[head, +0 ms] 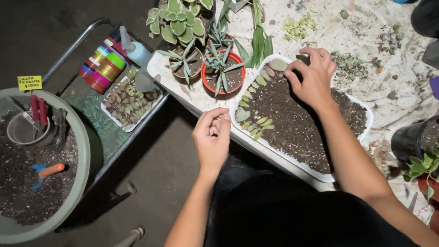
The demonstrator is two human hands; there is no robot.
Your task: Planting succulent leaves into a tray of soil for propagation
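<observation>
— Where are my hands right now?

— I've got my right hand (313,74) down on the far end of the white tray (363,129) of soil, fingers curled, tips pressed into the dirt just beside the big pale leaf (278,65) at the top of the row of leaf cuttings (254,113). Whether that grip pinches a cutting, I cannot tell.

— And the left?

— My left hand (212,136) hovers at the tray's near-left edge, fingers bunched together as if on something small — too tiny to make out.

— Which way does the tray lie?

— Long axis runs diagonally across the table (325,12), from upper left to lower right. The cuttings line its left rim, between my two hands; the left hand is nearer the lower ones.
</observation>
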